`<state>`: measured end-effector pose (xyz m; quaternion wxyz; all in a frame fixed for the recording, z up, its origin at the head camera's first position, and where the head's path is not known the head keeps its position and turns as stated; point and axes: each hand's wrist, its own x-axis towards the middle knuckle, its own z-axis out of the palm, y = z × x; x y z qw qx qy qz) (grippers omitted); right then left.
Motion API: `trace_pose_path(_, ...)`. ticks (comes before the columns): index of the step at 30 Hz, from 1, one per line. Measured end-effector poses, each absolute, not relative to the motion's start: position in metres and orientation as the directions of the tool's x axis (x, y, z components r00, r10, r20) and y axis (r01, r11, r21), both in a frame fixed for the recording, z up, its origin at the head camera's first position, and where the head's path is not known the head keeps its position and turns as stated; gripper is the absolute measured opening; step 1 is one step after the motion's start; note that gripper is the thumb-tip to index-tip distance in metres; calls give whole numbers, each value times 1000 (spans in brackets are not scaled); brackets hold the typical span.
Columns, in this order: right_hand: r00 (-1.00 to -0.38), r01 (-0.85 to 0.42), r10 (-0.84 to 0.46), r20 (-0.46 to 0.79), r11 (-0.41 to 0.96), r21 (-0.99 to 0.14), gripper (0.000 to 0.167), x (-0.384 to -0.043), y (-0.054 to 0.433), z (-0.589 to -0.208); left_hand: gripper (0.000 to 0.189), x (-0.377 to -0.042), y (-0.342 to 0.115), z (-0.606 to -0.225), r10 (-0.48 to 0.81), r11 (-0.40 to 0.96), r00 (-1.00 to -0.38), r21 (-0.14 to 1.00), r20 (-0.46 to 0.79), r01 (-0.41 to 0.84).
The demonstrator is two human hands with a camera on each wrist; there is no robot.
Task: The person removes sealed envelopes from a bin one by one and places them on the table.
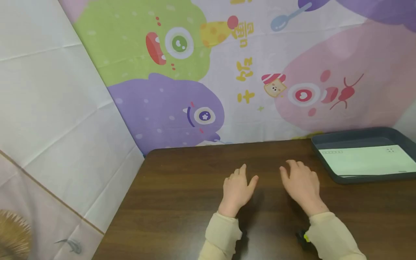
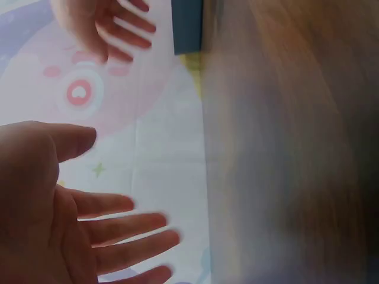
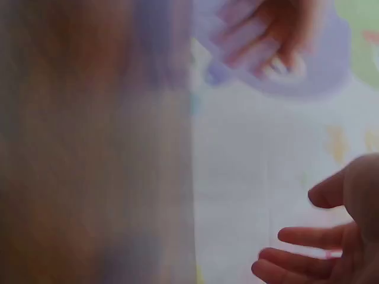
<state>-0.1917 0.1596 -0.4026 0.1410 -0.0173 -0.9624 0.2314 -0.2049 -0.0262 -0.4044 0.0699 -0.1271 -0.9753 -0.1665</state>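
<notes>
Over the middle of the brown wooden table (image 1: 169,202) my left hand (image 1: 236,187) hovers with fingers spread and nothing in its grasp. In the left wrist view the left hand (image 2: 53,201) shows its palm side, thumb apart from the loosely stretched fingers. To its right, my right hand (image 1: 301,182) is likewise above the tabletop, thumb out and fingers relaxed, holding nothing. The right wrist view has the right hand (image 3: 331,231) at the lower right edge, its palm bare. A gap separates the two hands. Nearest the right hand is a dark grey tray (image 1: 364,179).
The tray stands at the table's back right and holds a pale sheet (image 1: 367,160) with small printed marks. Behind the table hangs a cloth (image 1: 253,122) printed with cartoon monsters. White fabric panels (image 1: 65,108) close off the left side. Beige sleeves (image 1: 222,231) cover both forearms.
</notes>
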Motion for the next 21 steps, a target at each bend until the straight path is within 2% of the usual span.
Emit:
trace_pose_path(6, -890, 190, 418, 180, 700, -689, 40, -193, 220, -391, 40, -203, -15, -406, 250, 884, -958, 369, 142, 286)
trace_pose_path(12, -744, 383, 667, 42, 477, -791, 50, -188, 259, -393, 32, -198, 2, -414, 271, 850, -953, 430, 135, 303)
trace_pose_path(17, -641, 459, 764, -74, 304, -835, 71, -190, 289, -413, 28, -192, 17, -417, 298, 854, -944, 402, 145, 331)
trace_pose_path(21, -625, 498, 762, -170, 221, -839, 87, -208, 332, -459, 27, -188, 27, -417, 321, 831, -938, 436, 134, 347)
